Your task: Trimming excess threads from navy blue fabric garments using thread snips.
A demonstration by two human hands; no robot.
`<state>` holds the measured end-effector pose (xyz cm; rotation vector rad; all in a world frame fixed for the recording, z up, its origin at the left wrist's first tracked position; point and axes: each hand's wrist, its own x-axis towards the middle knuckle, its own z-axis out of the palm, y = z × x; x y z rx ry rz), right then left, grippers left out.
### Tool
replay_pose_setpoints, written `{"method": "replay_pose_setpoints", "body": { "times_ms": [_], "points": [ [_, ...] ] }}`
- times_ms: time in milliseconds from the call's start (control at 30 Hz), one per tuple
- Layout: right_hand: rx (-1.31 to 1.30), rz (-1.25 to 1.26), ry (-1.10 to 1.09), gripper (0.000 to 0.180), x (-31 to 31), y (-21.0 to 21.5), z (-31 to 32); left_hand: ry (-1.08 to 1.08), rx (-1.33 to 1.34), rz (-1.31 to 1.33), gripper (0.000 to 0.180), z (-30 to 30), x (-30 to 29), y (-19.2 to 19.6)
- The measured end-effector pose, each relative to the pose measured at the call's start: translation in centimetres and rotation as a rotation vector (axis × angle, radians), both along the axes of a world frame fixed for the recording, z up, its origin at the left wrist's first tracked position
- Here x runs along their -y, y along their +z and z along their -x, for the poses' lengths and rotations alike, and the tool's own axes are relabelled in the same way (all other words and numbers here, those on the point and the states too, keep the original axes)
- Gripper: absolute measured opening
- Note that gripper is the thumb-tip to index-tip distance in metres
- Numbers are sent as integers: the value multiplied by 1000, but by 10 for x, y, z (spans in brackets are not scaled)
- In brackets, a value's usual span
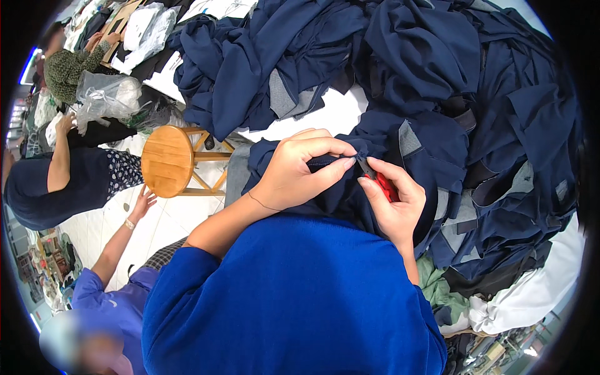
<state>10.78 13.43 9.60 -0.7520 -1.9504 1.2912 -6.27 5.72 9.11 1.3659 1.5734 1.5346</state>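
Navy fabric (325,181) lies bunched in front of me, over the table's near edge. My left hand (300,164) pinches a bit of this cloth between thumb and forefinger. Close beside it, my right hand (397,195) is closed around small red-handled thread snips (383,185). Their dark blades point up and left, at the pinched cloth next to my left fingertips. Whether the blades touch a thread is too small to tell.
Large heaps of navy garments (425,44) with grey inner sides surround the white tabletop (340,111). A round wooden stool (167,161) stands at left, with a person in purple (119,306) reaching toward it. Other people work farther left. White cloth (531,294) and green cloth (440,290) lie at lower right.
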Motion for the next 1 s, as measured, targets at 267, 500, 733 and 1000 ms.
{"method": "replay_pose_setpoints", "body": {
  "times_ms": [267, 500, 733, 1000],
  "points": [
    [-2, 0, -6, 27, 0, 0, 1, -33, -42, 0, 13, 3, 1, -1],
    [-36, 134, -4, 23, 2, -3, -1, -72, -35, 22, 13, 3, 3, 0],
    [-229, 194, 68, 52, 2, -2, 1, -64, -40, 33, 12, 0, 3, -1],
    [-236, 324, -52, 8, 0, -13, 10, -96, -20, 26, 10, -6, 2, 1]
  ]
}}
